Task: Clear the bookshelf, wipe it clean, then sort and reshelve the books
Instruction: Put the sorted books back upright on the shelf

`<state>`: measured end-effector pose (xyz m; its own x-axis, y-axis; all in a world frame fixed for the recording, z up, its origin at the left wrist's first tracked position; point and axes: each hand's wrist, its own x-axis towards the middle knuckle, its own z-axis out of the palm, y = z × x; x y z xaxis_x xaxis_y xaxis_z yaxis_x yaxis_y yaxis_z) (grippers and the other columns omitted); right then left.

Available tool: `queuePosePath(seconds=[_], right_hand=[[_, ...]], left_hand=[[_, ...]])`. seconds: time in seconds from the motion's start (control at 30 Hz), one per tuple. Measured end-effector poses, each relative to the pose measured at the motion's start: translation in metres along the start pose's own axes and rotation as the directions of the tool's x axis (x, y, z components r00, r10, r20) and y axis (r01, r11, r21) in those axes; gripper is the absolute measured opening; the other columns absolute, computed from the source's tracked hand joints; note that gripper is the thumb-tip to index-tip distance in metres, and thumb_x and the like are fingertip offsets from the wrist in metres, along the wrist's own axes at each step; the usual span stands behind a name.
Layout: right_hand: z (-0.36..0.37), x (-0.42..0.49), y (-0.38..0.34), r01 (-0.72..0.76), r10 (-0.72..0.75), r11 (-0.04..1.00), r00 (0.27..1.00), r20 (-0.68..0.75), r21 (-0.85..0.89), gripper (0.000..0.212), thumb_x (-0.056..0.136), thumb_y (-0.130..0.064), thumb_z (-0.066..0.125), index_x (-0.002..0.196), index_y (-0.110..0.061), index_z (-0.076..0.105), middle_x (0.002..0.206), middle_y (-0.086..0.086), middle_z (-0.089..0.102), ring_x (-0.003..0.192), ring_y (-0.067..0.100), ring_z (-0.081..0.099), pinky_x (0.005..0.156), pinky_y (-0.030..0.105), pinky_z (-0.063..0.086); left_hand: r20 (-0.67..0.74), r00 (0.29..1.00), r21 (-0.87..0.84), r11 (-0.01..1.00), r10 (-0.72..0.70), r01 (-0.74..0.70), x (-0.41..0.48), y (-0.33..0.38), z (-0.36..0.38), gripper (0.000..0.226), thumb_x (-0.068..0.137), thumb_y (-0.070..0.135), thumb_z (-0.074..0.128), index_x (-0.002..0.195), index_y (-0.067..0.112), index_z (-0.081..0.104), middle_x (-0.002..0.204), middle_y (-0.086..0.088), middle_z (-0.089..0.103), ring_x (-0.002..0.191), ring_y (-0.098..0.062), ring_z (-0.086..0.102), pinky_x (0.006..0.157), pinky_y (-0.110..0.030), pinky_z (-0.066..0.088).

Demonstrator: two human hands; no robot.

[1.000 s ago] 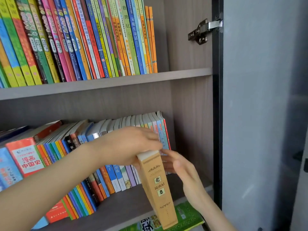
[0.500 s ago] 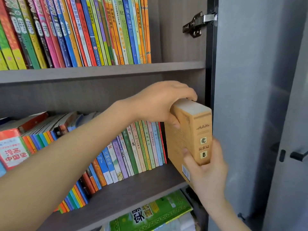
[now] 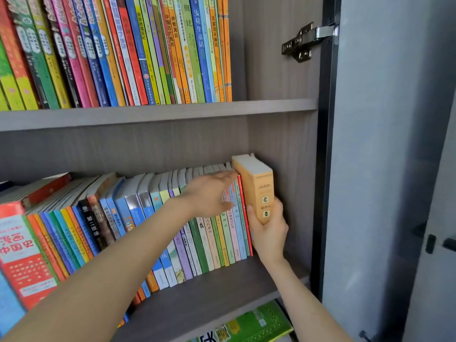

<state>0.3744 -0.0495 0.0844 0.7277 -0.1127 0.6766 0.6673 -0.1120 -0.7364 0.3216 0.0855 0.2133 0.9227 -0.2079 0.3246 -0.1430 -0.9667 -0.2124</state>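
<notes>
Fig.: reshelving, head view. The thick tan book [image 3: 256, 186] is shown at the right end of the middle shelf [image 3: 222, 287], between the last red spine of the row of thin books [image 3: 172, 218] and the cabinet side wall [image 3: 283, 144]. It stands approx. upright, its top above the row. Whether its foot is seated on the board cannot be told, as it is hidden by the hand.

R. hand [image 3: 267, 230]: curled round the lower spine, thumb on one side and fingers on the other, so the vol. can be steered into the gap.

L. hand [image 3: 212, 193]: fingers straight, nothing held. It is laid flat against the tops of the thin books, prob. to keep them from leaning into the slot.

Legible text:
- 漫画中国史 on the red cover [image 3: 19, 255] at far left.
- On the upper-shelf spines [image 3: 123, 50]: 安徒生童话, 伊索寓言, 中国古代寓言, 克雷洛夫寓言.
- The tan spine's title is too blurred to be read w/ certainty.

Also marked: a metal hinge [image 3: 304, 41] and a green book [image 3: 254, 324] lying on the level below.
</notes>
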Motion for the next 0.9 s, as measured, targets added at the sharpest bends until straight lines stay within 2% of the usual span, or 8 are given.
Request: queuePosePath(seconds=[0.17, 0.33, 0.47, 0.6, 0.63, 0.7, 0.8, 0.9], right_hand=[[0.015, 0.007, 0.035, -0.167, 0.148, 0.983, 0.966, 0.212, 0.072, 0.036, 0.088, -0.039, 0.060, 0.120, -0.030, 0.045, 0.102, -0.015, 0.064, 0.092, -0.002, 0.065, 0.074, 0.026, 0.058], [0.004, 0.012, 0.050, -0.235, 0.170, 0.967, 0.883, 0.437, 0.098, 0.048, 0.097, -0.028, 0.053, 0.140, -0.030, 0.031, 0.117, -0.012, 0.062, 0.104, 0.003, 0.064, 0.086, 0.033, 0.056], [0.004, 0.021, 0.049, -0.307, 0.207, 0.946, 0.816, 0.539, 0.103, 0.053, 0.099, -0.025, 0.050, 0.140, -0.050, 0.027, 0.117, -0.021, 0.063, 0.109, 0.005, 0.063, 0.093, 0.040, 0.052], [-0.010, 0.022, 0.040, -0.266, 0.257, 0.961, 0.757, 0.601, -0.076, 0.056, 0.100, -0.038, 0.045, 0.144, -0.053, 0.016, 0.126, -0.026, 0.057, 0.112, 0.003, 0.059, 0.101, 0.044, 0.046], [-0.014, 0.021, 0.038, -0.225, 0.270, 0.963, 0.759, 0.593, -0.150, 0.057, 0.100, -0.040, 0.043, 0.146, -0.051, 0.012, 0.127, -0.024, 0.055, 0.110, 0.005, 0.059, 0.100, 0.045, 0.047], [-0.017, 0.012, 0.025, -0.118, 0.247, 0.952, 0.842, 0.479, -0.282, 0.057, 0.099, -0.040, 0.042, 0.149, -0.041, 0.012, 0.124, -0.016, 0.057, 0.102, 0.009, 0.063, 0.090, 0.043, 0.053], [-0.018, -0.010, 0.000, 0.075, 0.009, 0.914, 0.979, 0.206, -0.398, 0.045, 0.098, -0.028, 0.049, 0.140, -0.018, 0.038, 0.110, 0.000, 0.067, 0.087, 0.017, 0.066, 0.072, 0.029, 0.051], [-0.015, -0.039, -0.032, 0.266, -0.246, 0.859, 0.964, 0.103, -0.437, 0.026, 0.094, -0.018, 0.053, 0.117, -0.009, 0.059, 0.093, 0.005, 0.070, 0.071, 0.023, 0.065, 0.059, 0.026, 0.044]], left_hand=[[-0.109, 0.994, -0.008, 1.000, 0.007, -0.008, -0.002, -0.002, 0.008, 0.081, 0.088, 0.036, 0.060, 0.153, 0.020, 0.014, 0.159, 0.006, 0.019, 0.145, -0.008, 0.020, 0.115, -0.021, 0.019], [-0.134, 0.991, 0.003, 1.000, 0.016, -0.015, -0.004, 0.000, 0.008, 0.082, 0.086, 0.031, 0.062, 0.153, 0.021, 0.015, 0.159, 0.007, 0.021, 0.144, -0.008, 0.021, 0.112, -0.017, 0.018], [-0.103, 0.995, 0.007, 1.000, -0.012, 0.013, -0.005, 0.003, 0.006, 0.084, 0.085, 0.029, 0.063, 0.153, 0.020, 0.015, 0.159, 0.005, 0.021, 0.144, -0.009, 0.021, 0.113, -0.019, 0.019], [-0.065, 0.997, 0.016, 0.999, -0.034, 0.035, -0.007, 0.005, 0.004, 0.084, 0.086, 0.027, 0.061, 0.154, 0.019, 0.013, 0.160, 0.003, 0.018, 0.145, -0.011, 0.020, 0.113, -0.020, 0.019], [-0.054, 0.998, 0.009, 0.999, -0.037, 0.037, -0.006, 0.005, 0.003, 0.083, 0.087, 0.027, 0.061, 0.154, 0.018, 0.013, 0.160, 0.002, 0.018, 0.145, -0.012, 0.019, 0.113, -0.021, 0.019], [-0.051, 0.998, -0.042, 0.998, -0.043, 0.041, -0.010, 0.006, 0.001, 0.079, 0.088, 0.027, 0.060, 0.153, 0.018, 0.016, 0.159, 0.001, 0.021, 0.145, -0.013, 0.021, 0.115, -0.024, 0.019], [-0.198, 0.977, -0.219, 0.975, -0.079, 0.034, -0.027, 0.005, -0.005, 0.067, 0.090, 0.023, 0.061, 0.149, 0.018, 0.031, 0.153, 0.000, 0.035, 0.143, -0.015, 0.028, 0.116, -0.029, 0.023], [-0.335, 0.935, -0.270, 0.963, -0.112, 0.019, -0.064, -0.005, -0.010, 0.049, 0.088, 0.019, 0.063, 0.135, 0.015, 0.053, 0.138, -0.003, 0.054, 0.130, -0.021, 0.047, 0.107, -0.032, 0.036]])
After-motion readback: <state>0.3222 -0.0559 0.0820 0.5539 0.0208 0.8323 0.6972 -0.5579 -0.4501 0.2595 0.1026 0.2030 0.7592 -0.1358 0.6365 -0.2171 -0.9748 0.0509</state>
